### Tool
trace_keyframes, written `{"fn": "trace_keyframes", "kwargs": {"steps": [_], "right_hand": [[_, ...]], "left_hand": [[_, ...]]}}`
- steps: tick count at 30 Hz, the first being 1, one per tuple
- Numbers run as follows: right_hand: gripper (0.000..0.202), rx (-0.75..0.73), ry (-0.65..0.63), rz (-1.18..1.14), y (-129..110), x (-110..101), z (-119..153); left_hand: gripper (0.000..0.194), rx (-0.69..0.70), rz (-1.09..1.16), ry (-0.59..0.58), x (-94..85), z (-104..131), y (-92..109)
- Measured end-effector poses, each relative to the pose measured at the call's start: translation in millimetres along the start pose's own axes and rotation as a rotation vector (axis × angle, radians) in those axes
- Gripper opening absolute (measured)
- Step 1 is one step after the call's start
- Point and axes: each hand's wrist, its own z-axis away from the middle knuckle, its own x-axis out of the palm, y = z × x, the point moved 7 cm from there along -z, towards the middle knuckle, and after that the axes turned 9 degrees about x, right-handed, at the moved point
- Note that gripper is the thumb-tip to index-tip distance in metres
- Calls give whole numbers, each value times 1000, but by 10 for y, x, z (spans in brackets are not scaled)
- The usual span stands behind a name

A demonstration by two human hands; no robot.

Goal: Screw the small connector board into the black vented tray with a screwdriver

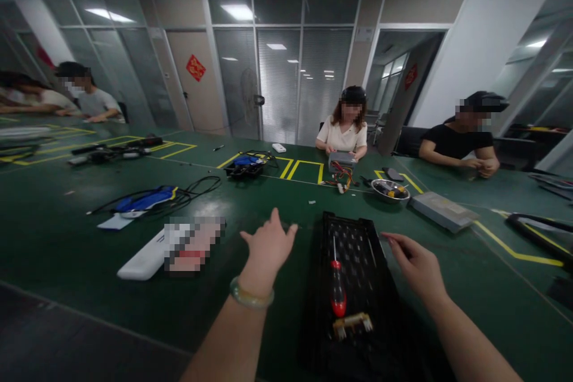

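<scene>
My left hand, with a bangle on the wrist, is over the green table left of a black tray. Its fingers are spread and hold nothing I can see. My right hand is at the tray's right edge, thumb and forefinger brought together by the rim. Whatever may be between those fingertips is too small to tell. In the tray lie a red-and-black screwdriver, pointing away from me, and a small tan and metallic part. Rows of small light spots cover the tray's floor.
A white device lies left of my left hand, before a blue bundle with black cables. Beyond the tray are a metal bowl and a grey metal box. A person opposite handles a wired box.
</scene>
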Motion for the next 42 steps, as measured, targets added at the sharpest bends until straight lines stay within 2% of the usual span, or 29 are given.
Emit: {"fn": "trace_keyframes", "kwargs": {"steps": [3,4,6,7,9,12,15,18,21,25,27,32,34,40,42], "right_hand": [[38,-10,-24,6,-42,-15,0],[37,-18,-43,9,-76,1,3],[36,-37,-85,17,-144,40,13],[35,-48,-108,22,-177,56,20],[33,-78,-170,40,-243,93,42],[26,-154,-302,88,-363,182,106],[21,-240,-445,133,-491,306,202],[15,-309,-558,159,-614,389,312],[11,-357,-645,157,-752,387,442],[37,-371,-843,165,-892,424,684],[45,-344,-884,209,-904,467,764],[21,-317,-879,288,-885,571,844],[17,-303,-850,314,-857,572,827],[10,-268,-655,351,-710,477,595],[9,-257,-607,367,-648,489,515]], "left_hand": [[74,-235,19,-24,-238,-69,-583],[73,-270,15,-29,-292,-92,-732],[70,-289,3,-34,-342,-132,-895],[67,-254,5,-37,-331,-153,-879],[55,-118,25,-59,-227,-181,-651],[34,191,92,-178,74,-126,15],[21,468,116,-315,323,51,642],[20,616,80,-357,409,215,967],[21,687,1,-326,427,341,1094],[37,712,-122,-278,503,483,1184],[40,702,-162,-259,555,523,1225],[36,610,-191,-226,649,519,1294],[33,559,-178,-210,652,495,1299],[31,485,-71,-177,580,326,1234],[36,453,-45,-156,575,232,1173]]}}
